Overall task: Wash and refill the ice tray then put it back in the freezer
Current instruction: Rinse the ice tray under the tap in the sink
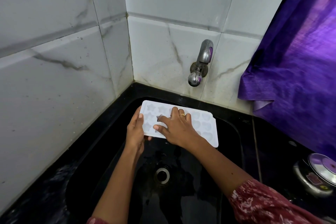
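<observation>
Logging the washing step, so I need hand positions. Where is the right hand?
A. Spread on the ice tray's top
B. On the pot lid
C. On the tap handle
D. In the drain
A: the right hand lies with fingers spread on the ice tray, on its moulded top, while the left hand grips its left end.

White marble-look tiles (54, 60) with grey veins covered the left wall and the far wall, meeting in a stained corner seam (130, 51). A glossy purple curtain (300, 60) hung down the right side, its lower corner (261, 104) folded just above the black desk (271, 140). Near the right edge, a steel pot (312, 182) stood on the desk with a shiny lid (323, 165) lying tilted on it; the lid reflected the curtain's purple. The pot bore a small sticker, too blurred to read.
</observation>
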`<action>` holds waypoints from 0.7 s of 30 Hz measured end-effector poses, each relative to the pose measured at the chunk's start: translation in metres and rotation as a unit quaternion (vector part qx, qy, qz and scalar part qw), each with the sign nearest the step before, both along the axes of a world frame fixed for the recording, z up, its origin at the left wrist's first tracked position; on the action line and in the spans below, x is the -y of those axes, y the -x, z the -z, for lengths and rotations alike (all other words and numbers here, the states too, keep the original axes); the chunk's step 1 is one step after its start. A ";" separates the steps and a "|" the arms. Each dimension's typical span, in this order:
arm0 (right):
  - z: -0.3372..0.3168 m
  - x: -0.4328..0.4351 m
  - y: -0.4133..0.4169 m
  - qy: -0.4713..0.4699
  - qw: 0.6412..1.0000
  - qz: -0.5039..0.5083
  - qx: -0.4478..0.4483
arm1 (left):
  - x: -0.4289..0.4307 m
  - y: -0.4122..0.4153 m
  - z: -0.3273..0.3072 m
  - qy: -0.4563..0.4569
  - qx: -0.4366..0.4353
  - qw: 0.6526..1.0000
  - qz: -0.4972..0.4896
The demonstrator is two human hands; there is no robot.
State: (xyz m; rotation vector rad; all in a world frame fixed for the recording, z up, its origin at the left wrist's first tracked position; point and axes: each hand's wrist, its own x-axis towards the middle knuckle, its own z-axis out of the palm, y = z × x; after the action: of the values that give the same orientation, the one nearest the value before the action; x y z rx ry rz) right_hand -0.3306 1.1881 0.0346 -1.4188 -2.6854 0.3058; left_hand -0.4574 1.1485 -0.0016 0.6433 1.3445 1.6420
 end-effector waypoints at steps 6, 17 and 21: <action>0.000 0.000 -0.002 0.026 1.000 0.007 -0.012 | 0.001 -0.002 0.004 0.005 0.003 1.000 -0.002; -0.005 0.006 0.012 -0.032 0.999 -0.030 0.004 | 0.000 -0.004 0.007 0.001 0.033 0.999 -0.011; -0.001 0.003 0.021 -0.014 0.999 -0.033 0.020 | 0.001 -0.005 0.005 -0.004 0.042 0.999 -0.009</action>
State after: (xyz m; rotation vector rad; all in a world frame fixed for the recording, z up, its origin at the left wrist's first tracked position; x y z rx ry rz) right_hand -0.3513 1.1855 0.0355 -1.3460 -2.7602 0.2476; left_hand -0.4528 1.1471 -0.0065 0.5611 1.2875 1.6709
